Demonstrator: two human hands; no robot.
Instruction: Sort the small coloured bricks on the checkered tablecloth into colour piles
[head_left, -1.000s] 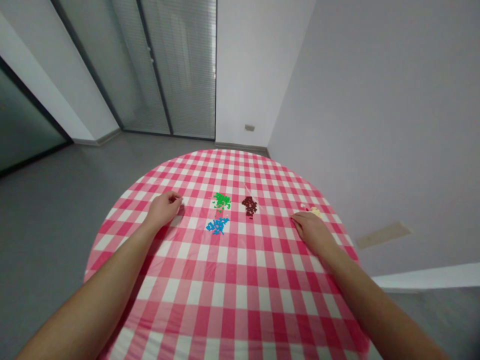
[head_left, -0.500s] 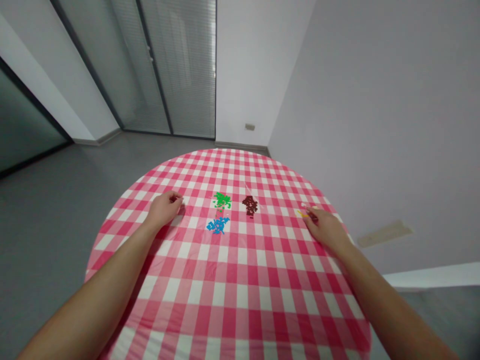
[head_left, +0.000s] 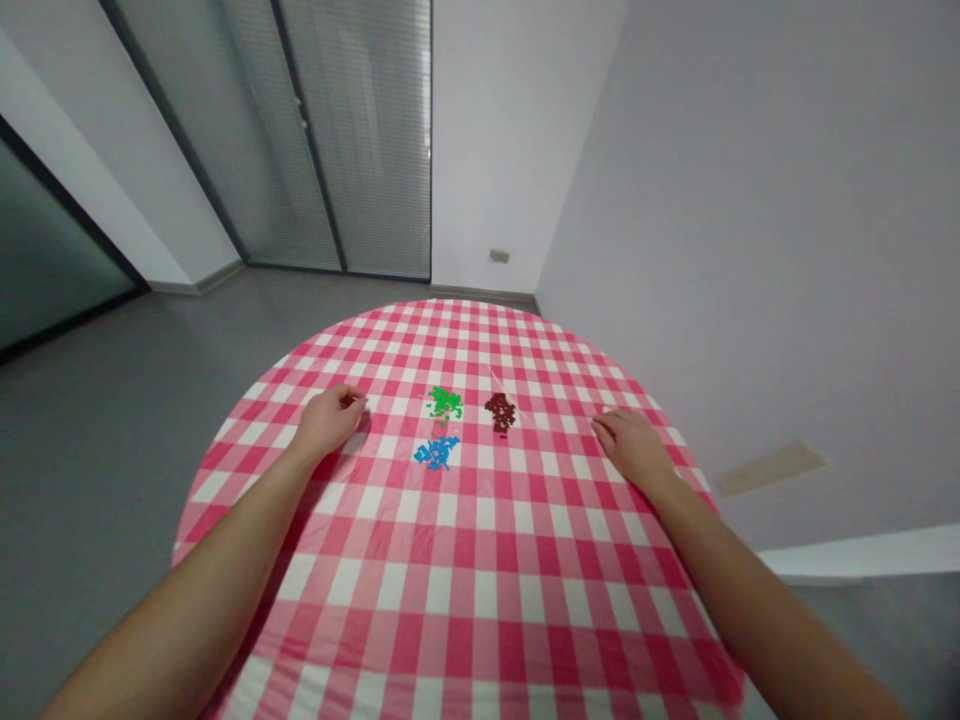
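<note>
Small green pieces [head_left: 445, 403] lie in a loose pile near the middle of the checked cloth. Just in front of them is a pile of blue pieces [head_left: 436, 453], and to their right a dark brown pile [head_left: 500, 413]. My left hand [head_left: 334, 415] rests left of the green pile, its fingers curled in a pinch; anything between the fingertips is too small to name. On the right side of the cloth, my right hand [head_left: 628, 440] is palm down with its fingers curled together, covering the spot beneath. No yellow pieces show around it.
The round table wears a red and white checked cloth [head_left: 457, 600]. A wall stands close along the right, with a beige strip [head_left: 772, 468] on it. Beyond the far edge are glass doors [head_left: 352, 140] and a wall socket [head_left: 499, 256].
My right hand has moved slightly left, over where yellow pieces lay, and they are now out of sight. My left hand and the three piles have stayed put.
</note>
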